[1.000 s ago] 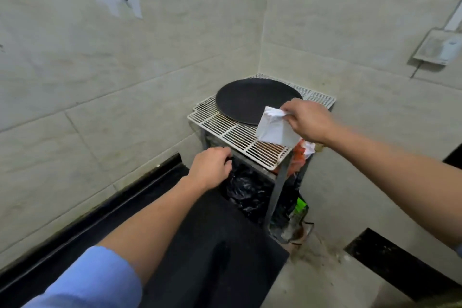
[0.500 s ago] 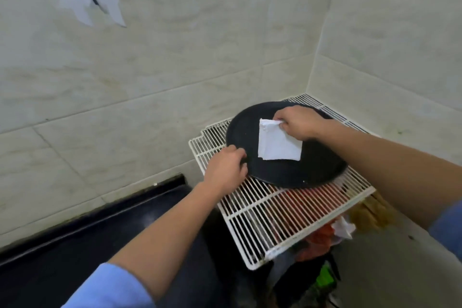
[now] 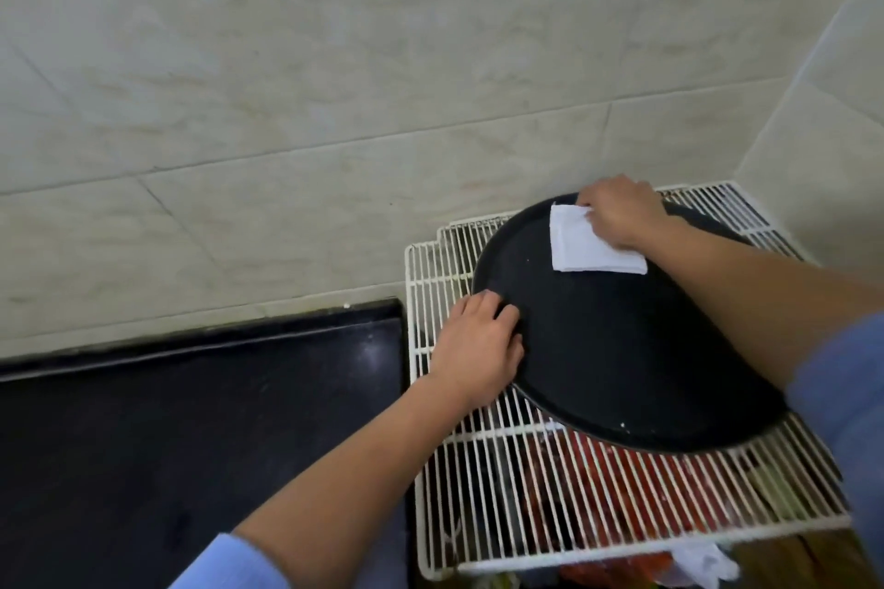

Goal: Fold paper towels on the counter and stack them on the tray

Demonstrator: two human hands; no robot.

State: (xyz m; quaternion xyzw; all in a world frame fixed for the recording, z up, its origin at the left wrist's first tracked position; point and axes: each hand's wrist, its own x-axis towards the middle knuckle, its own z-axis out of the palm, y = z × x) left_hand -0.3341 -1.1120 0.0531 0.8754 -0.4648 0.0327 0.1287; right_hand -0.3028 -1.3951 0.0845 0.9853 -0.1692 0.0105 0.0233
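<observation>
A round black tray point(image 3: 617, 349) lies on a white wire rack point(image 3: 550, 493). A folded white paper towel point(image 3: 581, 249) lies flat on the tray's far part. My right hand point(image 3: 622, 213) rests on the towel's far right edge, its fingers curled over that edge. My left hand point(image 3: 478, 347) sits at the tray's near left rim, fingers curled over the rim onto the tray.
A black counter point(image 3: 191, 445) runs to the left of the rack, against a tiled wall point(image 3: 335, 110). Red and dark items point(image 3: 622, 483) show beneath the rack's wires. A second tiled wall point(image 3: 823, 110) closes the corner on the right.
My right hand carried the folded towel from the rack's front edge onto the tray and laid it flat. My left hand moved from the counter's end to the tray's rim. The view tilted downward.
</observation>
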